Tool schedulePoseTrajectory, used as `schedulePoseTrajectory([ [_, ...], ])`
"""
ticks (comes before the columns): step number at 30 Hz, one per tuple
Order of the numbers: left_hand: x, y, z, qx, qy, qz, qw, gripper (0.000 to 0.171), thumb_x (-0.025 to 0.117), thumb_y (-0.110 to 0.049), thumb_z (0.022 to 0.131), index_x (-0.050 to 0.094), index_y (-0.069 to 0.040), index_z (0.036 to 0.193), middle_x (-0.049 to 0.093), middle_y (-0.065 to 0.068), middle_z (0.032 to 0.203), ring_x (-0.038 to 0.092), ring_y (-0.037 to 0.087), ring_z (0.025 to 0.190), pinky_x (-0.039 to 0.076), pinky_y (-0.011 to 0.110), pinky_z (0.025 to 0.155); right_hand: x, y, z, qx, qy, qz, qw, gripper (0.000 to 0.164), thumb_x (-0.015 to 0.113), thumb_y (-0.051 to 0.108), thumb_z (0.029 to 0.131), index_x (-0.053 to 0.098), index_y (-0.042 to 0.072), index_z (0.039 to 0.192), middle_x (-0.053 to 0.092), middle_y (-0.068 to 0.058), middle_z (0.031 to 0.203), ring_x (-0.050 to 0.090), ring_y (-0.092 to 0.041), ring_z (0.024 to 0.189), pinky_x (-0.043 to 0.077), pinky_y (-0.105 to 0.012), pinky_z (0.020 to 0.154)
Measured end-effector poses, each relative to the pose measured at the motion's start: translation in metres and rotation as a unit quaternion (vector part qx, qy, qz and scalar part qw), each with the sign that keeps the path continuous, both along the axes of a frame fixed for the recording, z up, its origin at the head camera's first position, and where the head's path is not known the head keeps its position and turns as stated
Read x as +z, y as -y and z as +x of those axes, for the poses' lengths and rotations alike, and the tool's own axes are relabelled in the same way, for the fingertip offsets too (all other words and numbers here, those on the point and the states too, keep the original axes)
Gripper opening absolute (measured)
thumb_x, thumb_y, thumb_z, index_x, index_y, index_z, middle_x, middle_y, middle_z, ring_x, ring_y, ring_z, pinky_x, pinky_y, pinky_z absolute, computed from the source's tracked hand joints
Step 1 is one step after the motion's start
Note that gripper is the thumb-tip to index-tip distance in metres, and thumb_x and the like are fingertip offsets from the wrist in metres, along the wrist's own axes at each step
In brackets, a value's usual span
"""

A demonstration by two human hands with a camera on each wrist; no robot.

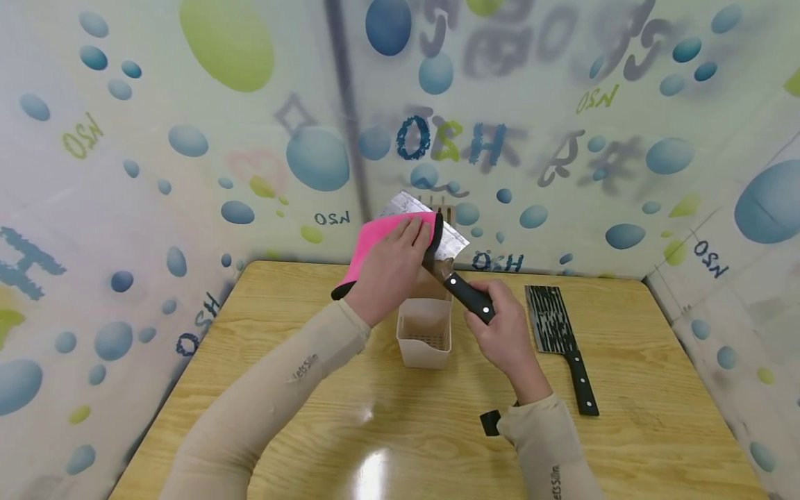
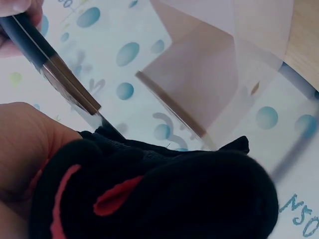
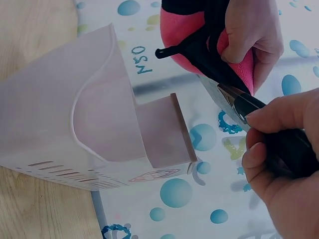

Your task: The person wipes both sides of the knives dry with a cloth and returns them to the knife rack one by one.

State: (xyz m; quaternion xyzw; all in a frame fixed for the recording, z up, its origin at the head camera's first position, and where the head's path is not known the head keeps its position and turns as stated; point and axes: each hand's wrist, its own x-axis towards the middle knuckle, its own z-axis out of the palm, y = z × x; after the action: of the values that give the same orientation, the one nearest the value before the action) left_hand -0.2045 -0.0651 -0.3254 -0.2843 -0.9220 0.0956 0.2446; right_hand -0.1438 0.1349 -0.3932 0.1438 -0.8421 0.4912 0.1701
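My right hand (image 1: 505, 332) grips the black riveted handle of a cleaver (image 1: 471, 298), held tilted above the table. Its wide, shiny blade points up and to the left. Over that blade my left hand (image 1: 389, 267) holds a pink cloth with black edging (image 1: 369, 243), which hides the blade's middle. In the right wrist view, the left thumb and fingers pinch the cloth (image 3: 182, 32) around the blade. The cloth's dark side (image 2: 164, 191) fills the lower left wrist view. Below the hands stands a beige plastic knife holder (image 1: 425, 355) with an open front compartment and a slotted back part.
A second cleaver (image 1: 565, 347) with a dark-streaked blade lies on the wooden table (image 1: 312, 417), right of my right hand. A small black piece (image 1: 490, 423) shows beside the right sleeve. The wall (image 1: 250, 160) with printed bubbles rises behind the table.
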Motion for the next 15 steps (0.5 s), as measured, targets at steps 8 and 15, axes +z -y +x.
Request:
schedulePoseTrajectory([
  [8,0.005,0.005,-0.011,0.013,0.016,-0.003,0.9998,0.045,0.059,-0.007,0.102,0.053,0.007,0.145,0.057,0.022,0.147,0.056,0.032,0.137,0.047,0.037,0.112,-0.001,0.0,-0.001,0.003,-0.013,0.007,1.0,0.04,0.072,-0.013,0.084,0.063,-0.006,0.123,0.065,-0.024,0.12,0.062,-0.04,0.104,0.052,-0.054,0.088],
  [15,0.007,0.012,-0.021,0.024,0.014,0.009,0.9996,0.046,0.061,-0.008,0.1,0.055,0.007,0.143,0.059,0.022,0.144,0.059,0.032,0.134,0.05,0.038,0.11,-0.001,0.0,0.0,0.008,-0.008,0.009,1.0,0.039,0.071,-0.013,0.084,0.063,-0.005,0.122,0.065,-0.023,0.118,0.061,-0.04,0.104,0.052,-0.054,0.09],
])
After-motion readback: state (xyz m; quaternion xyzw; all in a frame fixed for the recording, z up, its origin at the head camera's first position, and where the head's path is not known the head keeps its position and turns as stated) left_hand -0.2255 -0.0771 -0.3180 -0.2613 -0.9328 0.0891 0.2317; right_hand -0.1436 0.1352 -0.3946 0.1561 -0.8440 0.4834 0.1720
